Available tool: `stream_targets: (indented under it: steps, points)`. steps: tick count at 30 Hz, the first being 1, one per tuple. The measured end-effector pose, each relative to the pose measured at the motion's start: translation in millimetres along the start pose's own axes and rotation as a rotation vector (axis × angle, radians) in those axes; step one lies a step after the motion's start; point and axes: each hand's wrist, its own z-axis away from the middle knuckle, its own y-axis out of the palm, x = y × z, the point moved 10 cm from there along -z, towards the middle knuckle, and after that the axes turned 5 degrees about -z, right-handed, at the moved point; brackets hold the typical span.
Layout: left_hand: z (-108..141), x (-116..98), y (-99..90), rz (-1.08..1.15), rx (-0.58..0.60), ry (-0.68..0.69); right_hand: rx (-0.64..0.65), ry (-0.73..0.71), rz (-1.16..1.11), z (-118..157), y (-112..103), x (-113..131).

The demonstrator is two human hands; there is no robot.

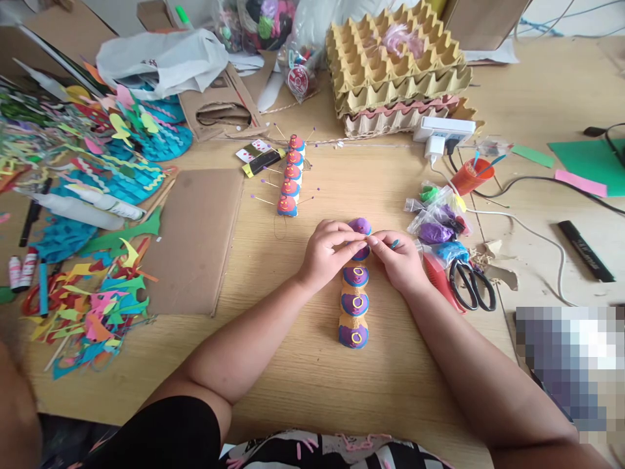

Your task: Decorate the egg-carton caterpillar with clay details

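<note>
Purple strip of egg cups (355, 303) lies lengthwise on the table (303, 371), to the right of the brown cardboard (195, 241). Yellow rings visible on its three nearest cups; far cups partly covered by fingers. Left hand (331, 253) and right hand (398, 259) meet above the far end, right of the cardboard: thumb and finger of each drawn together, tips meeting or almost so; cannot tell whether a small piece sits between them. Small blue tip (394, 243) shows at the right fingers, identity unclear. Red-and-blue strip (291, 172) stands just off the cardboard's far right corner, thin pins sticking out of it. Scissors (473, 280) and bagged clay (436, 232) lie well to the right of the cardboard. Handling, judged: strip looks light and fairly stiff, probably pressed paper, likely to dent or bend at the necks between cups; rings look soft and easily smeared. Best hold: low on the cup sides, clear of the rings
</note>
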Motion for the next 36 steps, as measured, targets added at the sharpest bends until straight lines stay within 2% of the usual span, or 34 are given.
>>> stream_targets:
  steps: [10, 22, 32, 36]
  points:
    - [-0.8, 0.2, -0.6, 0.001, 0.021, -0.030, 0.013, 0.015, 0.019, 0.9, 0.7, -1.9]
    - [1.0, -1.3, -0.4, -0.013, -0.022, 0.034, 0.006, -0.020, -0.014, -1.6, 0.8, 1.9]
    - [0.4, -1.1, -1.3, 0.017, -0.021, 0.030, -0.001, -0.021, -0.004, -0.6, 1.1, 2.1]
    - [-1.1, -1.9, -1.5, 0.020, 0.001, 0.020, 0.048, -0.024, -0.023, 0.1, 7.1, 4.9]
